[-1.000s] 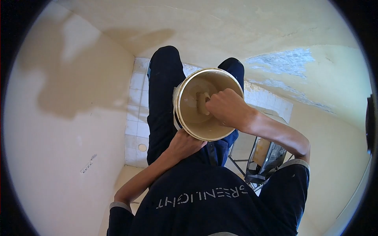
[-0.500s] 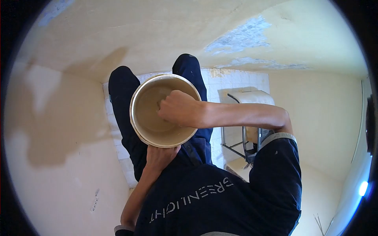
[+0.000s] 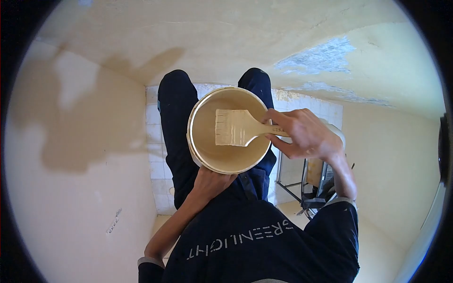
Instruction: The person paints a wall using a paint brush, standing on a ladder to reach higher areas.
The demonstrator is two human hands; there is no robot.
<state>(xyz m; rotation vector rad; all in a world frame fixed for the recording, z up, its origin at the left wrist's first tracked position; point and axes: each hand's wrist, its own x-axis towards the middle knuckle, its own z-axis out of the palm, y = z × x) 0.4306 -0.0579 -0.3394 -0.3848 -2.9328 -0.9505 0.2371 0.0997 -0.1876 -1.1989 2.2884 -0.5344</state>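
A wide flat paintbrush (image 3: 236, 127), its bristles coated in cream paint, lies level across the mouth of a round bucket (image 3: 192, 141). My right hand (image 3: 304, 134) pinches the brush by its handle at the bucket's right rim. Inside the bucket is cream-coloured paint (image 3: 207, 155), seen around the brush head. At the near side of the bucket, my left hand (image 3: 212, 183) supports it from below the rim, with its fingertips hidden under the bucket. The bucket is between my knees.
Ahead, the cream wall (image 3: 212, 47) has a bare, flaking patch (image 3: 318, 56). White floor tiles (image 3: 158, 141) show beside my legs. To the right stands a metal-framed object (image 3: 311, 184), partly hidden by my right arm. A side wall (image 3: 85, 188) rises on the left.
My right hand has come up out of the bucket and moved right, bringing the paintbrush into sight. The view has shifted, so the bucket and knees appear further right. My left hand still supports the bucket.
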